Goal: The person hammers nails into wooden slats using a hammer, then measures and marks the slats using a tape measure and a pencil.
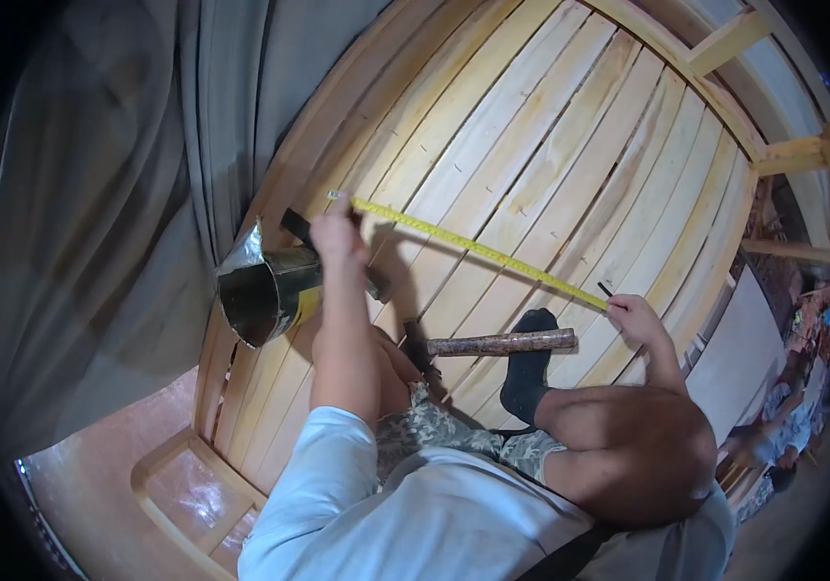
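A yellow measuring tape (478,248) is stretched in a straight line across the wooden slats (531,165). Its left end is at my left hand (338,235), whose fingers are closed on it. Near the tape's other end, my right hand (634,318) pinches it, with a thin dark stick like a pencil (606,289) poking up beside the fingers. Between my hands and nearer my body lies a hammer, its worn handle (502,343) passing over my dark-socked foot. Left of my left forearm, a dark open container (270,295) lies on its side.
Grey cloth (124,223) hangs along the left. A curved wooden rim (739,136) borders the slats at the right, with beams beyond it. Another person (773,436) is at the far lower right. A wooden frame (168,465) shows at the lower left.
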Demonstrator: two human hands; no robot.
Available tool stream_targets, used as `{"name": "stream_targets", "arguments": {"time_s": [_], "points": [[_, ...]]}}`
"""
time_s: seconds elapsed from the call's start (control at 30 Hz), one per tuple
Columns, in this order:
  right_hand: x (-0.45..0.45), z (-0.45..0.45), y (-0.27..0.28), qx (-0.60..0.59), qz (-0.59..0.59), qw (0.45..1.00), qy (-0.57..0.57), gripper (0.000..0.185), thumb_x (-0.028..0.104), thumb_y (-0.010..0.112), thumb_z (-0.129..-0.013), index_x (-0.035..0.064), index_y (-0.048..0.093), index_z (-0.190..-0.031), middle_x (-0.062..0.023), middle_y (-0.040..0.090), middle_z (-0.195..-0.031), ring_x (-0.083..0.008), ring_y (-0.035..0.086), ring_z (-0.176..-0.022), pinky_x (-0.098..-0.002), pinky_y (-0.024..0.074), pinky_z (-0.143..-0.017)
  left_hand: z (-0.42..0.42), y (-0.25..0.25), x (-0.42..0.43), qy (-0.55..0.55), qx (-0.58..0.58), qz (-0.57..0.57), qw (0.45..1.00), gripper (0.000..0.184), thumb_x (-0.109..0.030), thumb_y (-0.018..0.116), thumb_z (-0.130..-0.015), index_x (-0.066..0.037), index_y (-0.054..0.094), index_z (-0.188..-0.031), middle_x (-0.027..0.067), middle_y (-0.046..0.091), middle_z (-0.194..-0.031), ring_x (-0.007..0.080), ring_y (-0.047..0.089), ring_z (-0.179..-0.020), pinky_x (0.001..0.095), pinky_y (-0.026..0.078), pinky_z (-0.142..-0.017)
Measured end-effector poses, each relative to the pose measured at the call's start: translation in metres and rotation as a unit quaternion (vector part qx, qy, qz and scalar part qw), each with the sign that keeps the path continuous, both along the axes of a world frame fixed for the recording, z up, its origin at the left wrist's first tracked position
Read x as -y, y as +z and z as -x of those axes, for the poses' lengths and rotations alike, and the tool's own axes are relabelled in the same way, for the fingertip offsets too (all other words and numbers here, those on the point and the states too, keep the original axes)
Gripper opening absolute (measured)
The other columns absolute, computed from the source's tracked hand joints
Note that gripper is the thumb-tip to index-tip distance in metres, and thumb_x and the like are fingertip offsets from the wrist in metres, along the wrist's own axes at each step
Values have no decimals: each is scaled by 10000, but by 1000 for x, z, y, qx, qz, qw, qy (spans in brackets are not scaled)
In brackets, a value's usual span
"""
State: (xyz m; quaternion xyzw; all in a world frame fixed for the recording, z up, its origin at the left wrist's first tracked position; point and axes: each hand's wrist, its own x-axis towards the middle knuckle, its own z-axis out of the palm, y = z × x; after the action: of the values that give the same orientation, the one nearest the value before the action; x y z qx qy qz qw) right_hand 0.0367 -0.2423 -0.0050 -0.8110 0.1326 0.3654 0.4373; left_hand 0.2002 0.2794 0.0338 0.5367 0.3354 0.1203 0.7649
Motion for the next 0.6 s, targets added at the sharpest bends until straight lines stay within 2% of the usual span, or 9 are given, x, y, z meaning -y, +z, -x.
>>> {"name": "stream_targets", "arguments": {"time_s": [0.1, 0.13, 0.17, 0.27, 0.37, 0.4, 0.43, 0.57, 0.6], "points": [[-38, 5, 0, 57, 51, 997, -14, 246, 206, 620, -935, 1, 714, -1033, -114, 647, -732, -206, 597, -693, -355, 492, -673, 28, -28, 75, -198, -138, -130, 962, 313, -255, 776, -896, 40, 681, -857, 95, 686, -824, 144, 652, -733, 285, 558, -708], [-45, 4, -2, 84, 53, 994, -47, 227, 201, 620, -930, 8, 719, -997, -134, 659, -751, -229, 619, -707, -366, 501, -692, 42, -10, 110, -263, -138, -107, 949, 322, -253, 768, -907, 63, 712, -940, 109, 707, -850, 143, 655, -725, 278, 556, -683], [-49, 1, 4, 83, 57, 994, -53, 227, 201, 620, -930, 8, 719, -997, -134, 659, -751, -229, 619, -707, -366, 501, -692, 51, -49, 127, -285, -127, -83, 946, 294, -213, 773, -901, 66, 728, -979, 100, 709, -813, 133, 652, -699, 284, 529, -611], [-45, 4, 13, 54, 114, 992, -27, 227, 205, 639, -926, 15, 707, -1029, -159, 695, -830, -269, 657, -778, -375, 516, -751, 36, -39, 141, -295, -134, -113, 939, 251, -169, 775, -893, 73, 720, -930, 96, 703, -772, 140, 647, -672, 287, 515, -599], [-16, 21, -4, 95, 102, 986, -88, 233, 201, 651, -922, 24, 691, -1068, -173, 706, -902, -285, 676, -840, -370, 519, -792, -21, -63, 107, -229, -135, -217, 939, 259, -162, 782, -882, 54, 661, -805, 118, 704, -747, 174, 648, -637, 312, 518, -581], [-7, 25, -8, 100, 120, 983, -95, 242, 199, 653, -921, 27, 683, -1089, -175, 709, -928, -287, 681, -864, -370, 520, -806, -34, -40, 105, -196, -143, -234, 942, 279, -164, 799, -867, 53, 641, -791, 121, 704, -744, 171, 653, -634, 319, 516, -569], [-3, 28, -9, 105, 138, 980, -102, 254, 197, 655, -920, 30, 676, -1110, -178, 712, -954, -289, 687, -888, -370, 521, -820, -52, -61, 88, -207, -160, -269, 927, 262, -144, 803, -866, 50, 644, -790, 120, 703, -736, 174, 662, -640, 311, 523, -582], [-22, 25, 2, 142, 173, 968, -110, 208, 191, 667, -908, 14, 713, -1007, -204, 710, -966, -358, 684, -909, -414, 526, -832, -89, -89, 68, -162, -145, -168, 962, 232, -78, 799, -846, 51, 608, -821, 136, 686, -746, 209, 676, -614, 323, 561, -553], [-28, 22, 5, 139, 173, 968, -117, 208, 191, 667, -908, 14, 713, -1007, -204, 710, -966, -358, 684, -909, -414, 526, -832, -91, -77, 73, -147, -158, -153, 964, 234, -56, 791, -848, 58, 587, -845, 163, 682, -780, 214, 678, -620, 320, 587, -545]]}}
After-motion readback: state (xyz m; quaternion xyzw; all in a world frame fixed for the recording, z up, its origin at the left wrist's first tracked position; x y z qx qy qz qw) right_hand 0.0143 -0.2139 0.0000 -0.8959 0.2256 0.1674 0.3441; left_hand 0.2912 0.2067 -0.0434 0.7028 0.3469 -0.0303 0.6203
